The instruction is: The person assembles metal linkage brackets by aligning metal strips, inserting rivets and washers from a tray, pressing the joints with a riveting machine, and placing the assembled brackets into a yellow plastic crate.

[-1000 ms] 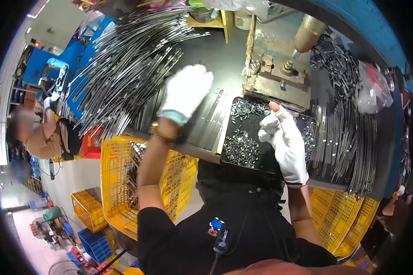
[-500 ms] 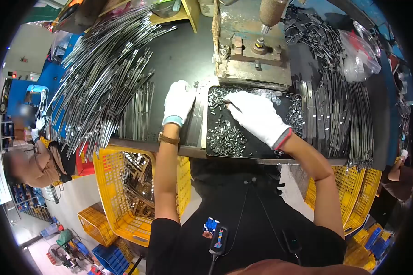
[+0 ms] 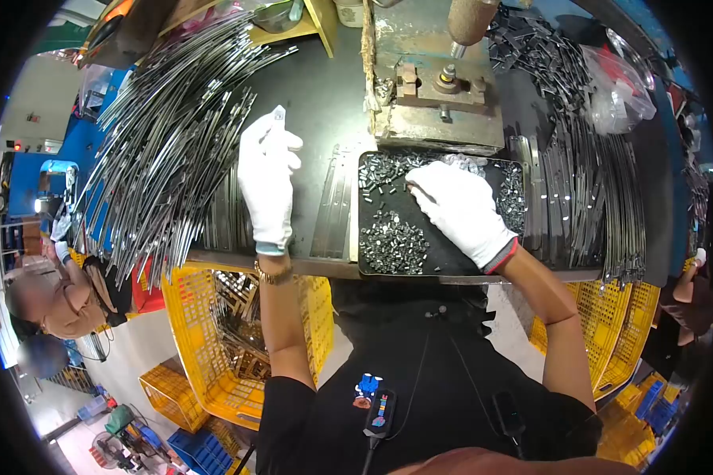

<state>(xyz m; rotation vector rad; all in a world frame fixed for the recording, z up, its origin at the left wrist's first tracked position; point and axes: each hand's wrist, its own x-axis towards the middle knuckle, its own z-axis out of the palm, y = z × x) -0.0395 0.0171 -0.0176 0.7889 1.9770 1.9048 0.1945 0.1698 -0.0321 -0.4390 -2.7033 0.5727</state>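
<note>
My left hand (image 3: 266, 186), in a white glove, is raised over the table beside the large pile of long thin metal strips (image 3: 162, 150). Its fingers are partly apart, and no held thing shows in them. The gloved right hand (image 3: 458, 207) is over the black tray (image 3: 451, 257), with fingertips pressed together by the small metal pieces (image 3: 380, 168) at its far side; whatever they pinch is hidden. More small metal pieces (image 3: 394, 244) lie heaped at the tray's near left. Between my left hand and the tray lie a few flat metal strips (image 3: 334, 210).
Behind the tray stands a press with a metal die block (image 3: 440, 123). To the right are more long strips (image 3: 602, 206), a heap of dark pieces (image 3: 531, 55) and a plastic bag (image 3: 619, 99). Yellow crates (image 3: 206, 372) stand below the table. Another person (image 3: 71, 301) is at far left.
My left hand has moved left and up, off the flat strips by the tray, towards the large pile. The right hand has shifted slightly right and stays over the tray.
</note>
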